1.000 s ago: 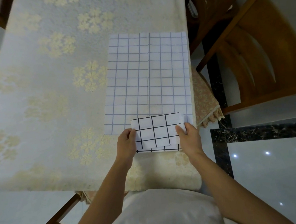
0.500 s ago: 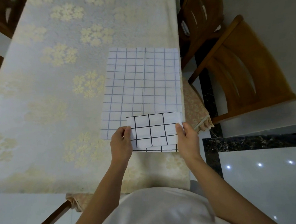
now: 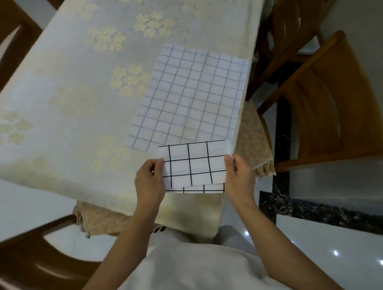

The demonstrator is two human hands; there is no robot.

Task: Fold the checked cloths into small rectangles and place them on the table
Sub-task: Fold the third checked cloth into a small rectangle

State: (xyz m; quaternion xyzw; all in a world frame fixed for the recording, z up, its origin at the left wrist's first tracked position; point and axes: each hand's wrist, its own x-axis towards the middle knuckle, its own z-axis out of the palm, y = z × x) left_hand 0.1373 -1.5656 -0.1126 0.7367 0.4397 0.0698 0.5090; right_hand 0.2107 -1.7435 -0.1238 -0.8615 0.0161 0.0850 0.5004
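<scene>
A white cloth with black checks [image 3: 195,164], folded into a small rectangle, is held at the table's near right corner. My left hand [image 3: 149,183] pinches its left edge and my right hand [image 3: 239,175] pinches its right edge. A lower layer of the same cloth peeks out under the front edge. Just beyond it a larger white cloth with thin blue checks [image 3: 192,95] lies spread flat on the table [image 3: 75,89], along the right edge.
The table wears a cream floral tablecloth that hangs over the near edge. Wooden chairs [image 3: 331,105] stand to the right, another chair [image 3: 31,262] sits at the lower left. Glossy white floor with a dark marble band lies to the right.
The view has swung and tilted, so the table now looks slanted. Both hands keep their pinch on the black-checked cloth, which stays near the table's front right corner.
</scene>
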